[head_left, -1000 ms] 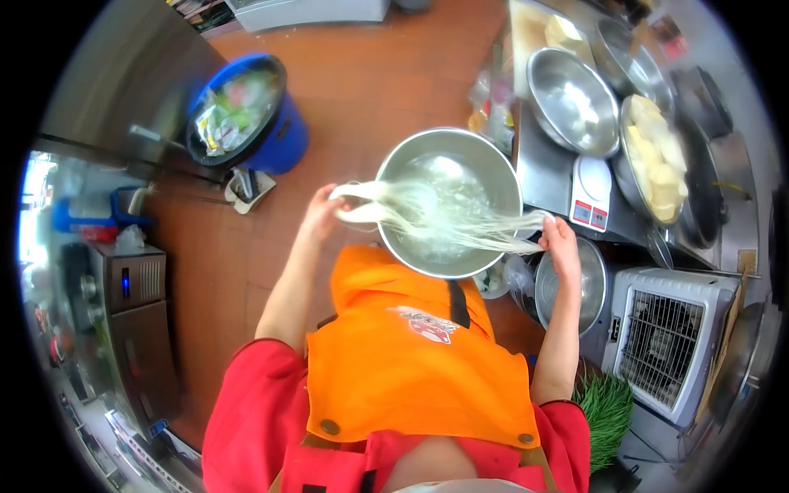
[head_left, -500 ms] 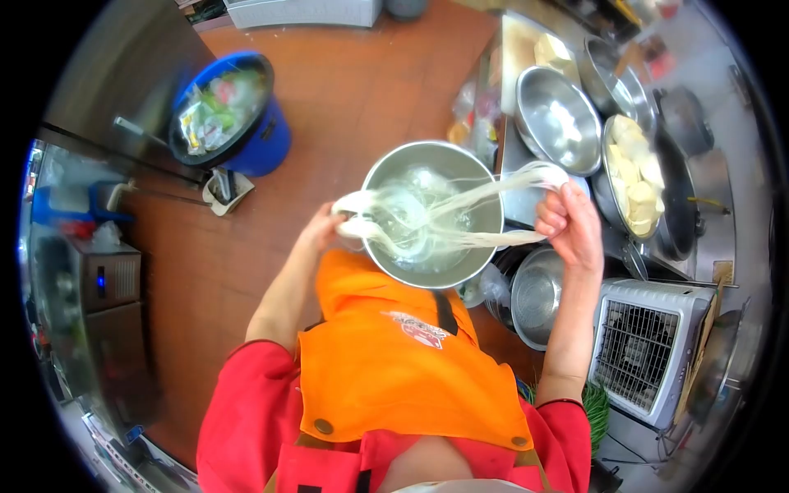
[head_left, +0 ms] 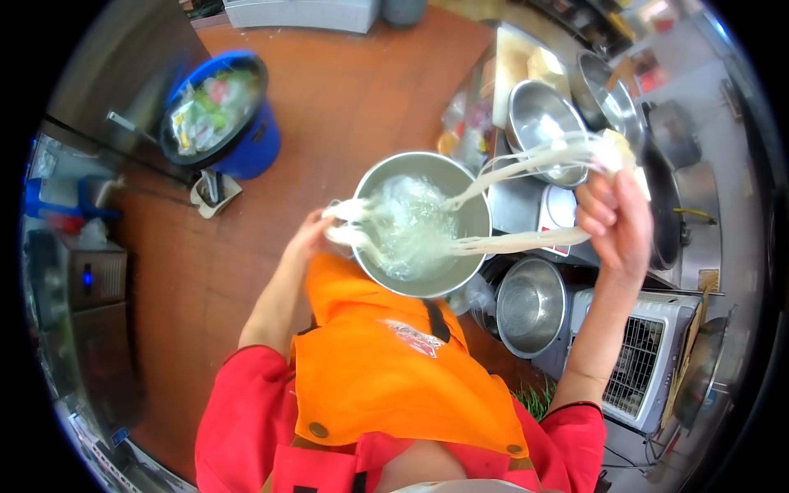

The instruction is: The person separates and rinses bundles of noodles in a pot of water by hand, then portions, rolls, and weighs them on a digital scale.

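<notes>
A skein of white noodles is stretched between my hands across a metal pot of bubbly water, its middle dipping into the water. My left hand, at the pot's left rim, is closed around one end of the loop. Raised to the right of the pot, my right hand grips the other end, with two bands of strands spread apart below it. The orange apron I wear lies just under the pot.
Metal bowls and a white kitchen scale sit on the right-hand counter. Below stands a perforated metal basin, near a grey grilled appliance. A blue bin full of waste is at the upper left.
My right hand has moved right and slightly down, drawing its end of the noodles farther from the pot. The water looks more churned. My left hand stays at the left rim.
</notes>
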Action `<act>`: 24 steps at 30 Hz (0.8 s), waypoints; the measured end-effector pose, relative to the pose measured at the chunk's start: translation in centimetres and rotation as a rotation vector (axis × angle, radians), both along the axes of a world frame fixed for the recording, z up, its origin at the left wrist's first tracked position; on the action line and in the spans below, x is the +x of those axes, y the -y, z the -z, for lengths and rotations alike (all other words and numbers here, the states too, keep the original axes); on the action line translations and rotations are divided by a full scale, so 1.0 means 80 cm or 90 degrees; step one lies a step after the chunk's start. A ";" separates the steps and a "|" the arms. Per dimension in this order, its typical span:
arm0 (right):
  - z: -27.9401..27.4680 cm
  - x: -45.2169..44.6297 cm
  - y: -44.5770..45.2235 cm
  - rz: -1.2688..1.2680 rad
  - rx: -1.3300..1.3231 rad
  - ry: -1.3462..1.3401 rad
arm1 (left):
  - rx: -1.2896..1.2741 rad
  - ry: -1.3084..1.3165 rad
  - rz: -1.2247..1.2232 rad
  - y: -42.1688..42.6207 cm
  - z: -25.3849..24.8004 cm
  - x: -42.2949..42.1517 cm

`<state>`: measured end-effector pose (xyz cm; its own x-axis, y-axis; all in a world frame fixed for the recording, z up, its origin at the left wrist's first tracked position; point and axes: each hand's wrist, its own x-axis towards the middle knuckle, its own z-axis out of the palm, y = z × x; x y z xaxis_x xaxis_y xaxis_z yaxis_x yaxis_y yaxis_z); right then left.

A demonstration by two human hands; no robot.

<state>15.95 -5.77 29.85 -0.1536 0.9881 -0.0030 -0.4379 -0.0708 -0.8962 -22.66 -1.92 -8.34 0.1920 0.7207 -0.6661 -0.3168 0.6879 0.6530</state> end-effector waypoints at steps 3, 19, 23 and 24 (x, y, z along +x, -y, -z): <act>0.045 0.001 -0.008 -0.009 -0.050 0.015 | 0.127 -0.317 0.022 -0.008 -0.034 -0.002; 0.237 -0.102 0.043 0.065 -0.011 0.548 | 0.032 0.497 0.238 -0.022 -0.188 0.225; 0.245 -0.119 0.069 0.124 0.160 0.663 | 0.041 0.351 0.315 -0.032 -0.187 0.236; 0.248 -0.119 0.076 0.110 0.135 0.682 | 0.058 0.312 0.349 -0.034 -0.180 0.236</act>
